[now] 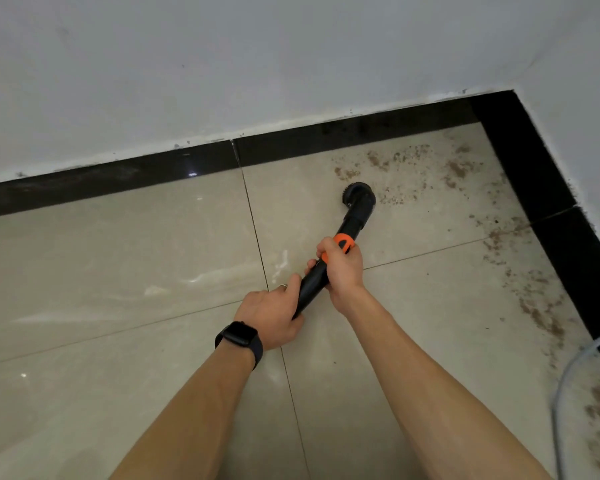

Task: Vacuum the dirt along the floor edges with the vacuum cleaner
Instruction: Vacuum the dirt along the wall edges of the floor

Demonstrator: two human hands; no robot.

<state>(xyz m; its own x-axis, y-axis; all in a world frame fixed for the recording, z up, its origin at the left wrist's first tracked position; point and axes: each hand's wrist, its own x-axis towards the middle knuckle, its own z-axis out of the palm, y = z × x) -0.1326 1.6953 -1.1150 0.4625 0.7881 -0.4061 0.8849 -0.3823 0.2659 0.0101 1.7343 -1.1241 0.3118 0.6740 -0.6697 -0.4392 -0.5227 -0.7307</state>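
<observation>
Left hand (274, 315) and right hand (344, 268) grip vacuum wand (352, 221)

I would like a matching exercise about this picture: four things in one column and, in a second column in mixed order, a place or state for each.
Column one:
1. left hand
2. right hand
3. brush head
4. dirt

Column two:
A. scattered beside the black skirting
B. grips the tube by its orange collar
C. wears a black watch
D. at the tube's far end

Pairs: 1-C, 2-B, 3-D, 4-A.
</observation>
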